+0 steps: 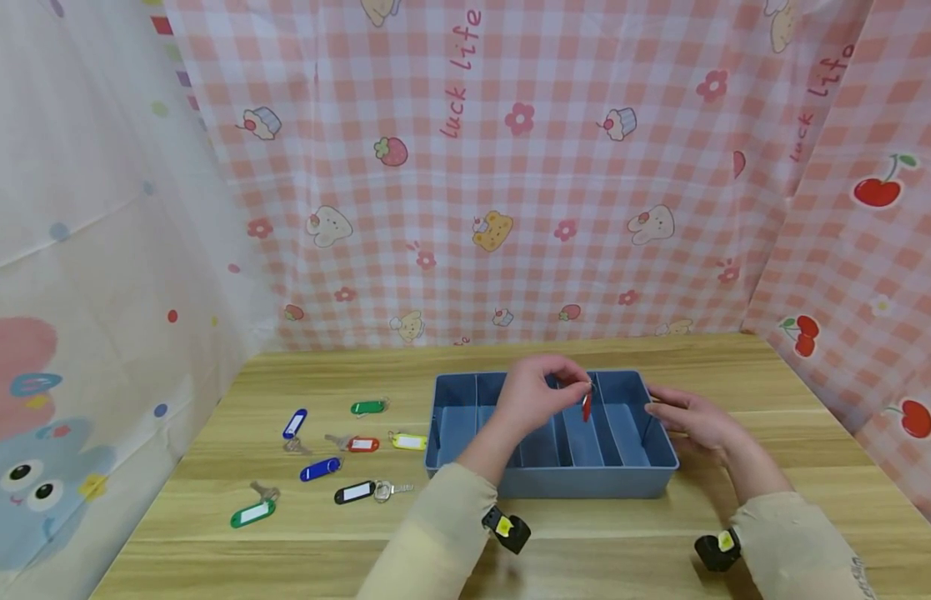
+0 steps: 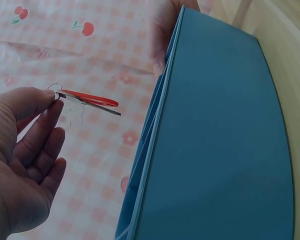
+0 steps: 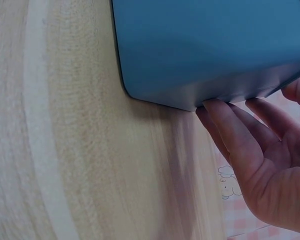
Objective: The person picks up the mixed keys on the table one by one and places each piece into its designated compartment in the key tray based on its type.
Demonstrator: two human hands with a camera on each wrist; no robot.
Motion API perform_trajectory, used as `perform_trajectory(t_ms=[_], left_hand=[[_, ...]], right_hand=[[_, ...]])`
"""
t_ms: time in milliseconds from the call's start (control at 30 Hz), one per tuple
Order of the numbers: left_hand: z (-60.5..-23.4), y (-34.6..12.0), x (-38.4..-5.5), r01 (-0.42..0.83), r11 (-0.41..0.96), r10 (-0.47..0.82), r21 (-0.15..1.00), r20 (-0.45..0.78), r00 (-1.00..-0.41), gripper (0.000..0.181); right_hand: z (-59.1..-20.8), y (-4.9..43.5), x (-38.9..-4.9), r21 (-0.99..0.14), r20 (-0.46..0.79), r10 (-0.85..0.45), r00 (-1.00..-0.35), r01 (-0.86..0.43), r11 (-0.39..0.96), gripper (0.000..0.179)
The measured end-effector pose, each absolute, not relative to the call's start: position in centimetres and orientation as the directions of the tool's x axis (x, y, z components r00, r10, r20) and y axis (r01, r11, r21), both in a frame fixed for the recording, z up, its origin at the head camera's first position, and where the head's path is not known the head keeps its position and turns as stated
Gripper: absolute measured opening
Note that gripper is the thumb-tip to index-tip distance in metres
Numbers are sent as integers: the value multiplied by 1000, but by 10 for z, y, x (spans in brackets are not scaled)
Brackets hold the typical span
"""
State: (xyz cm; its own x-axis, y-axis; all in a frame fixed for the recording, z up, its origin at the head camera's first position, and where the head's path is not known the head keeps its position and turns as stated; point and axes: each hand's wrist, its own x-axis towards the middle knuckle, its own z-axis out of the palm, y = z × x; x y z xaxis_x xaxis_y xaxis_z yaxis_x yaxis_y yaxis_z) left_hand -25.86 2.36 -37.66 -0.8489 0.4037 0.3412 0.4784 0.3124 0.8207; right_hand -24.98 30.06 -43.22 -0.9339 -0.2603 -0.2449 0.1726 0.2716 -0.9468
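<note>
Over the right half of a blue-grey divided box (image 1: 558, 483), my left hand (image 1: 540, 392) pinches the metal ring of a key with a red tag (image 1: 587, 406) between thumb and forefinger. In the left wrist view, the red tag and the key (image 2: 110, 110) hang out past the fingertips, beside the box wall, while the other fingers are loosely bent. My right hand (image 1: 698, 423) rests at the box's right end. Its extended fingers (image 3: 235, 127) touch the outer side wall, and the thumb lies by the rim.
Left of the box lie several tagged keys: green (image 1: 368, 407), blue (image 1: 295, 423), red (image 1: 362, 445), yellow (image 1: 407, 441), another blue (image 1: 320, 469), black (image 1: 355, 492) and another green (image 1: 252, 512). Dividers split the box into narrow compartments. A checked cloth (image 1: 521, 183) hangs behind the wooden table (image 1: 585, 550).
</note>
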Motion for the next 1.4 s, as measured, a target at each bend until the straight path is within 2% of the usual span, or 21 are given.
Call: perform_trajectory(t_ms=[400, 900, 1400], left_hand=[[-381, 54, -257, 483, 318, 402, 816, 345, -848, 4], [-383, 77, -264, 352, 358, 289, 865, 255, -923, 6], [-392, 89, -273, 287, 404, 205, 868, 220, -954, 3]], right_hand=[[-434, 302, -251, -954, -234, -264, -936, 168, 249, 69], [-434, 302, -252, -961, -235, -277, -932, 180, 211, 68], [-435, 302, -252, -965, -225, -275, -935, 175, 196, 68]])
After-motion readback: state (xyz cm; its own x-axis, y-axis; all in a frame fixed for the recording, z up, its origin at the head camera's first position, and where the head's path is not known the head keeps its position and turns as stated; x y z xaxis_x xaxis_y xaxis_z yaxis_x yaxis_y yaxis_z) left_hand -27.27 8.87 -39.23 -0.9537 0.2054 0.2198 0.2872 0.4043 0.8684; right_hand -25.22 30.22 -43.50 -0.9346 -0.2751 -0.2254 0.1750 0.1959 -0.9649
